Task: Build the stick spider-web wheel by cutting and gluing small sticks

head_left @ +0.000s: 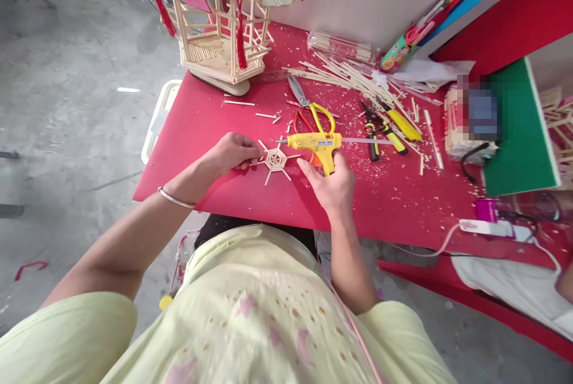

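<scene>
My right hand is wrapped round the handle of a yellow hot glue gun, with a clear glue stick poking out of its back. The nozzle points left, over the upper edge of a small web-shaped piece of thin wooden sticks. That piece has a hexagonal middle and several spokes, and it appears to lie flat on the red table. On its left side my left hand is closed, fingertips pinching the end of a spoke. Whether a loose bit of stick is also between those fingers cannot be seen.
A stick-built pavilion with red tassels stands at the back left. Behind the glue gun lie yellow-handled scissors, pliers, a yellow utility knife and scattered sticks. A power strip sits at the right.
</scene>
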Demonstrator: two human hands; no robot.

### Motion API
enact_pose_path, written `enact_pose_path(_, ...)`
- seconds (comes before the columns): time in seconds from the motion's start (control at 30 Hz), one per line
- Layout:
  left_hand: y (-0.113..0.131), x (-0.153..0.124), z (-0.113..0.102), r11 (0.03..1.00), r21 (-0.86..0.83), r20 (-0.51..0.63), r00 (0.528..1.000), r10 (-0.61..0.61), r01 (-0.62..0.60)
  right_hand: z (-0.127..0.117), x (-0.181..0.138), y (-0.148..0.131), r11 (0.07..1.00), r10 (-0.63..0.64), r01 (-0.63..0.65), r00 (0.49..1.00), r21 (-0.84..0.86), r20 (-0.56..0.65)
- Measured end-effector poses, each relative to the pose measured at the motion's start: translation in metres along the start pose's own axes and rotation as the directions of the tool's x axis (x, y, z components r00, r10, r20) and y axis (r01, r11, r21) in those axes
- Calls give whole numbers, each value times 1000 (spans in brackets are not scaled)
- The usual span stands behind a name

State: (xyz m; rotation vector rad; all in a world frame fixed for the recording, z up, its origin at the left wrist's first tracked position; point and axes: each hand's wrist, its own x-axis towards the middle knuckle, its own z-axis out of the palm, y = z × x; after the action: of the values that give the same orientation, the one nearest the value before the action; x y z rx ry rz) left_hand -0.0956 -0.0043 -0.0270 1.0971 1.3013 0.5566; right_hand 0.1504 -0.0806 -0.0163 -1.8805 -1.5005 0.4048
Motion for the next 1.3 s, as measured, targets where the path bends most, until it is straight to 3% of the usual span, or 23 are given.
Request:
enact_pose_path(0.37, -6, 3, -13, 985, -157, 141, 986, 93, -70, 13, -3, -7, 959, -92, 69, 993, -276, -71)
enact_pose_path(0.63, -7, 4, -18, 959, -277, 172, 978, 116, -65, 20, -4, -11, 963, -89, 67, 993, -260, -72)
enact_pose_path(1.3, -13, 6, -21, 953, -290, 220, 963, 155, -87, 22, -3, -11, 968, -115, 97, 991, -233, -69)
